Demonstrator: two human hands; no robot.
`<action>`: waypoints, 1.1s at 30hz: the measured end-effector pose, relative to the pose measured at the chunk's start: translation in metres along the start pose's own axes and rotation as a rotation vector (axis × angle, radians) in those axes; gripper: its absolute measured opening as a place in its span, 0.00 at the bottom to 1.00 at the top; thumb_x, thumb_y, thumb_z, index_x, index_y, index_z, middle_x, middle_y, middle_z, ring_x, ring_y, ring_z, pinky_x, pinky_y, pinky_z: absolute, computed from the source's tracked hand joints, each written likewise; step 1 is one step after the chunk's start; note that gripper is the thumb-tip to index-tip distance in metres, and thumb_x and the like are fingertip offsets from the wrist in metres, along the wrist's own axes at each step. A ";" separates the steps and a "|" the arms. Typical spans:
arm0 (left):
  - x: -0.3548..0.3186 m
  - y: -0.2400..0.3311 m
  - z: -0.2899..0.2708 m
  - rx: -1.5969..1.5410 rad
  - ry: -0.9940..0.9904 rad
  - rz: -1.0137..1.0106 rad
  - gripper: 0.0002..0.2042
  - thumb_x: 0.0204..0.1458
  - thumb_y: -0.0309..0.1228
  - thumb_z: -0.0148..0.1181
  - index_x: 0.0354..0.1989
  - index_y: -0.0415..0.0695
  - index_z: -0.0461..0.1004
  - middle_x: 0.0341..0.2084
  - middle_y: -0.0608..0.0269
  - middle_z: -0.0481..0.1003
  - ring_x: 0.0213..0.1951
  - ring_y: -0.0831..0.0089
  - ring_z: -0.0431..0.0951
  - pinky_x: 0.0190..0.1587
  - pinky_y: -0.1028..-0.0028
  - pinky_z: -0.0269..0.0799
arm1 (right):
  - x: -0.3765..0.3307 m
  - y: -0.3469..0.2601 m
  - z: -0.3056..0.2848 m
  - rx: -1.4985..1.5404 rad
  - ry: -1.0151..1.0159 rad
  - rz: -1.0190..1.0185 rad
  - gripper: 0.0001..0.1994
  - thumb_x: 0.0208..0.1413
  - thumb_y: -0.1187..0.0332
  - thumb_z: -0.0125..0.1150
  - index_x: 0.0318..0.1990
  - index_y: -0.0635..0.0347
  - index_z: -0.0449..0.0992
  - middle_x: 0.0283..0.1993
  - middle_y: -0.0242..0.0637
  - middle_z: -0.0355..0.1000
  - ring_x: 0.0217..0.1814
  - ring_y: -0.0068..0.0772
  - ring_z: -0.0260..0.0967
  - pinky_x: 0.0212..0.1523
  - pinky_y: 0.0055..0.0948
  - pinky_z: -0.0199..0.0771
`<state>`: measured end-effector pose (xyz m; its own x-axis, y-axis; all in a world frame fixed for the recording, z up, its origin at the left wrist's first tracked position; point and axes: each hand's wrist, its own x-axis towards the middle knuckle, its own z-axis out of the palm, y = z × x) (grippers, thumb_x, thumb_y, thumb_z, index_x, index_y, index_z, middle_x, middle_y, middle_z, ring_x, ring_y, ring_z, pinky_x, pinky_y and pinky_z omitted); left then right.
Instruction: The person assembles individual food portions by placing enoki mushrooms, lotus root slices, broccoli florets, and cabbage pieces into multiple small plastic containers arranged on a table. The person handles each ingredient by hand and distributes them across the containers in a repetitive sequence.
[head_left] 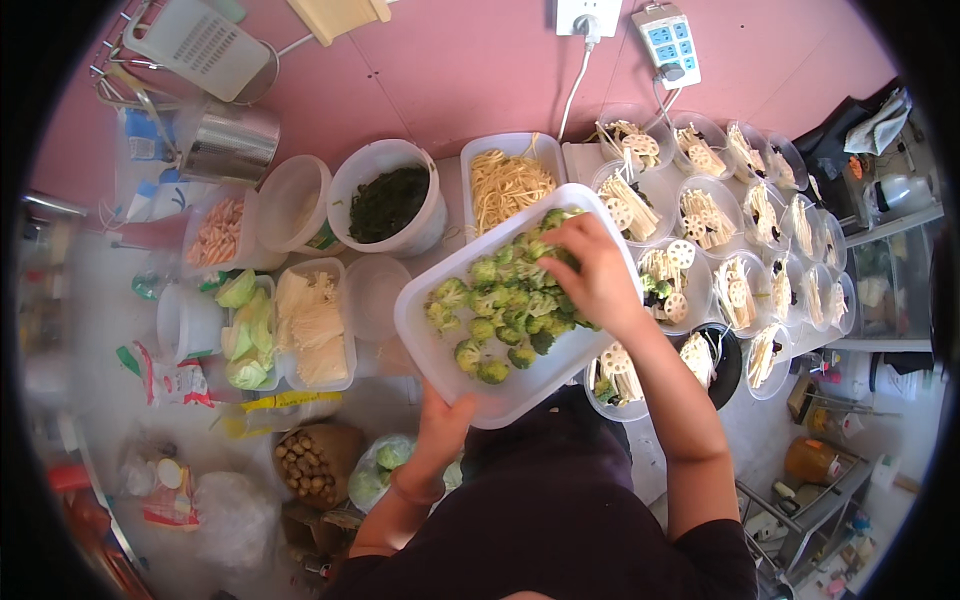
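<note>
My left hand (440, 432) grips the near left corner of a white plastic tub (545, 385), held tilted above the counter. Green broccoli florets (500, 305) lie inside it. Over the tub's right end, my right hand (592, 268) has its fingers curled and closed on broccoli; the fingertips are partly hidden. Just right of the tub, a clear round bowl holds lotus root slices (680, 254), enoki mushrooms and some broccoli. Below my right forearm, another bowl (612, 385) also has broccoli in it.
Several bowls of enoki and lotus root (708, 218) stand in rows at right. Behind the tub are a noodle container (510, 185) and a bucket of dark seaweed (392, 200). Tofu-skin strips (312, 325) and cabbage leaves (248, 335) sit at left. A power strip (670, 45) hangs on the pink wall.
</note>
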<state>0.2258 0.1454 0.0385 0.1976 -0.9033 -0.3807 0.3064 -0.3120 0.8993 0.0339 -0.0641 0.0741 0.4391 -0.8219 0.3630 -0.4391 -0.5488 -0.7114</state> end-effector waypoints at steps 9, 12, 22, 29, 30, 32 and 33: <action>0.021 -0.011 -0.010 -0.100 0.067 0.070 0.39 0.48 0.14 0.45 0.72 0.40 0.40 0.63 0.55 0.57 0.62 0.67 0.61 0.62 0.69 0.60 | 0.024 0.103 -0.061 -0.471 0.220 0.106 0.20 0.49 0.69 0.68 0.51 0.57 0.73 0.47 0.39 0.74 0.51 0.43 0.69 0.51 0.42 0.67; 0.023 -0.008 -0.008 -0.130 0.087 0.056 0.39 0.48 0.14 0.45 0.71 0.40 0.40 0.63 0.55 0.57 0.62 0.67 0.62 0.62 0.69 0.60 | 0.021 0.070 -0.044 -0.250 0.021 0.002 0.25 0.43 0.72 0.71 0.53 0.56 0.73 0.49 0.42 0.74 0.54 0.45 0.68 0.57 0.42 0.64; 0.036 -0.004 0.000 -0.102 0.073 0.043 0.34 0.49 0.15 0.46 0.68 0.38 0.47 0.60 0.55 0.60 0.60 0.67 0.63 0.61 0.69 0.62 | 0.016 0.068 -0.014 -0.228 -0.422 -0.172 0.14 0.45 0.73 0.67 0.41 0.56 0.76 0.46 0.37 0.67 0.54 0.41 0.65 0.52 0.38 0.66; 0.046 -0.008 -0.001 -0.147 0.068 0.021 0.34 0.49 0.15 0.47 0.68 0.38 0.47 0.60 0.55 0.61 0.59 0.67 0.64 0.61 0.68 0.63 | 0.013 0.092 -0.030 1.028 -0.140 0.480 0.11 0.60 0.69 0.56 0.49 0.55 0.68 0.47 0.38 0.71 0.46 0.32 0.71 0.41 0.28 0.73; 0.047 -0.008 -0.002 -0.146 0.067 0.020 0.35 0.49 0.15 0.47 0.68 0.38 0.46 0.60 0.55 0.60 0.59 0.67 0.64 0.61 0.68 0.63 | 0.015 0.088 -0.036 1.224 -0.127 0.633 0.11 0.62 0.67 0.54 0.50 0.55 0.67 0.45 0.37 0.73 0.43 0.31 0.71 0.41 0.28 0.73; 0.049 -0.007 -0.001 -0.148 0.064 0.018 0.35 0.49 0.14 0.47 0.69 0.39 0.45 0.61 0.55 0.60 0.60 0.67 0.64 0.61 0.67 0.63 | 0.016 0.081 -0.040 1.231 -0.114 0.696 0.10 0.64 0.63 0.51 0.48 0.55 0.65 0.41 0.44 0.75 0.36 0.30 0.73 0.29 0.26 0.71; 0.051 -0.006 -0.001 -0.150 0.063 0.016 0.36 0.49 0.14 0.46 0.70 0.40 0.45 0.61 0.55 0.60 0.60 0.66 0.64 0.61 0.67 0.63 | 0.015 0.084 -0.043 1.203 -0.145 0.698 0.10 0.64 0.62 0.51 0.47 0.55 0.65 0.42 0.44 0.75 0.35 0.29 0.73 0.26 0.24 0.69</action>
<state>0.2345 0.1017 0.0139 0.2603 -0.8862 -0.3833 0.4374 -0.2456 0.8651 -0.0300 -0.1288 0.0460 0.5200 -0.8040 -0.2883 0.3034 0.4894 -0.8176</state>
